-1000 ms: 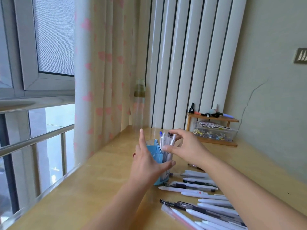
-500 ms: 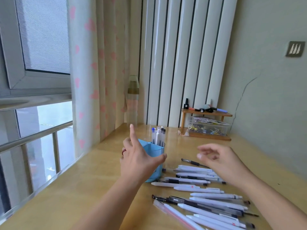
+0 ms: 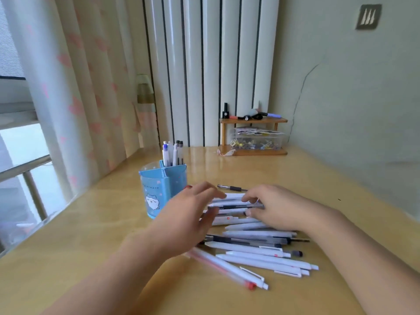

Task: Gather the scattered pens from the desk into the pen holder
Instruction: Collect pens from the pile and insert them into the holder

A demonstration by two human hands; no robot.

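a light blue pen holder [image 3: 159,189] with pale dots and a white cartoon cat face stands on a glossy honey-yellow wooden desk [image 3: 284,176]. the pens in the holder [image 3: 172,153] are white with blue and black tops. the scattered pens [image 3: 256,246] are mostly white, some black or grey, one frosted with a red tip [image 3: 227,270]. a cream curtain [image 3: 75,92] carries pink hearts. white vertical panels [image 3: 209,64] have dark gaps. the wall [image 3: 354,98] is pale green. a small wooden shelf [image 3: 253,120] is light brown.

Bare desk [image 3: 306,185] right of pen holder [image 3: 162,189], pens [image 3: 254,248] crowding front
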